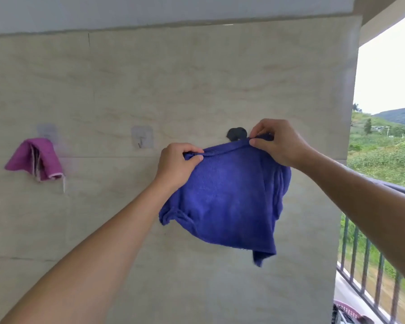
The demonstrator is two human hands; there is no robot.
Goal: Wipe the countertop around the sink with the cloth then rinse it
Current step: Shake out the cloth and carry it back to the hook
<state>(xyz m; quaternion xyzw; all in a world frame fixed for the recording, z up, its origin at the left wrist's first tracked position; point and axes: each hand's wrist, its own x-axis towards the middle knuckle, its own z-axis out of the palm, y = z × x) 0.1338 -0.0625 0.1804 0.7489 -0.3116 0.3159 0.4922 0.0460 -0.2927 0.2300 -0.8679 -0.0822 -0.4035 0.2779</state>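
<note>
Between left fingers [190, 149] and right fingers [258, 134], blue cloth [225, 195] hem.

1. A pale, marble-patterned wall [197, 78] served as the carrying surface; three hooks were fixed to it in a row.
2. Left: a clear adhesive hook [47, 132], with a folded pink cloth [36, 159] hanging from it against the wall.
3. Middle: a clear adhesive pad bearing a metal hook [142, 137].
4. Right: a black hook [236, 133], its lower part hidden behind the top edge of a blue cloth [229, 195].

Blue cloth [227, 197], pink cloth [36, 160], black hook [236, 133], beige wall [150, 78].
</note>
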